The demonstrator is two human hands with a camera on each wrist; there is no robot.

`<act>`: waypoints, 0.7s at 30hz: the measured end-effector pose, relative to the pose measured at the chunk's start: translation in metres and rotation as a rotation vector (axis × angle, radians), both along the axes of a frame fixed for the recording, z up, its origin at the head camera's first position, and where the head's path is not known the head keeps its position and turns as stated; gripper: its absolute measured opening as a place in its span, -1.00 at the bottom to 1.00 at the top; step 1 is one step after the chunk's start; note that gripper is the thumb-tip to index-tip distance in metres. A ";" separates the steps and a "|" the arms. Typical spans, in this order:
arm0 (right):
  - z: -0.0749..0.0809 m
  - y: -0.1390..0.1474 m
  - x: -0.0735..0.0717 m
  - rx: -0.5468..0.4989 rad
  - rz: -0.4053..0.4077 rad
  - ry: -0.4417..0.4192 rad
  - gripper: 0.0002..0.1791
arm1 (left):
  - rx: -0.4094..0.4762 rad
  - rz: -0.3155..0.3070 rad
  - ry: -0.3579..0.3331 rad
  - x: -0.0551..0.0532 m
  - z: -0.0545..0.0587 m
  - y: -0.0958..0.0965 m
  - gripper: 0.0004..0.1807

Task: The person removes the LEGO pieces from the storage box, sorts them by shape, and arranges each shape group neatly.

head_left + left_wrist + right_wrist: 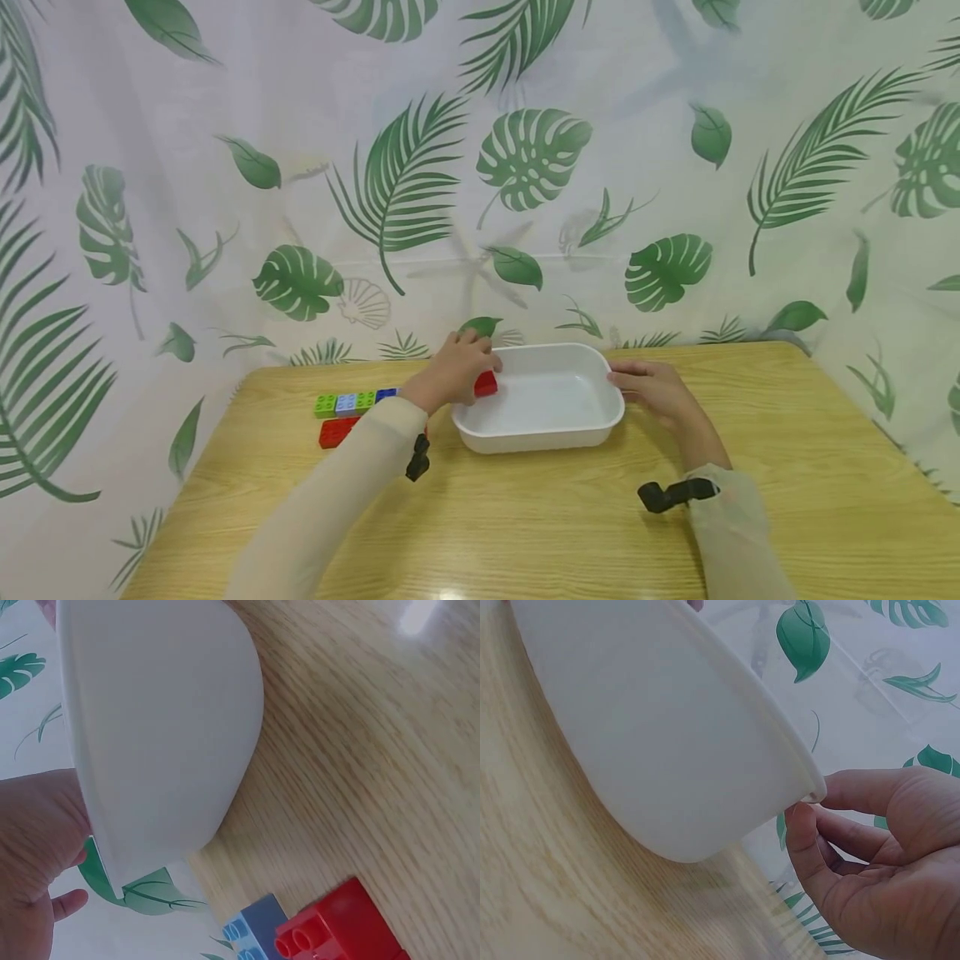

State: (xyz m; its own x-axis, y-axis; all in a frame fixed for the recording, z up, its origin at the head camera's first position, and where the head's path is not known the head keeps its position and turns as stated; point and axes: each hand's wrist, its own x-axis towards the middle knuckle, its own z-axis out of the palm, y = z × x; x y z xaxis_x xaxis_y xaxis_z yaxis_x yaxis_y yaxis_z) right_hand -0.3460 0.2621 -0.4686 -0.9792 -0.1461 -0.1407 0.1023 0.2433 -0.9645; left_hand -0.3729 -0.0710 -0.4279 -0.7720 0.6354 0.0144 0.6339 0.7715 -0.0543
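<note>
A white basin (551, 442) with rounded corners stands on the table. My left hand (457, 365) reaches over its left rim and holds a red toy brick (486, 384) just inside; the hand covers part of the brick. In the left wrist view, the basin wall (165, 727) hides those fingertips. On the opposite side, my right hand (651, 390) pinches the basin's right rim between thumb and fingers, clearly seen in the right wrist view. Left of the basin lie a row of green and blue bricks (356, 403) and red bricks (337, 432), partly behind my left forearm.
The wooden table (540, 517) runs back to a white curtain (300, 208) printed with green leaves. Black straps with small mounts sit on both wrists, the right mount (660, 497) hanging over the table.
</note>
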 end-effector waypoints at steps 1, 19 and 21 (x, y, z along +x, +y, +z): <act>0.000 0.000 0.000 0.001 -0.002 0.000 -0.37 | -0.012 -0.001 0.001 0.000 0.000 0.001 -0.46; 0.002 -0.002 0.002 -0.005 -0.021 -0.019 -0.38 | -0.053 -0.042 0.083 -0.003 -0.006 0.005 -0.62; 0.003 -0.002 0.002 -0.009 -0.024 -0.020 -0.39 | -0.059 -0.037 0.081 -0.003 -0.006 0.006 -0.62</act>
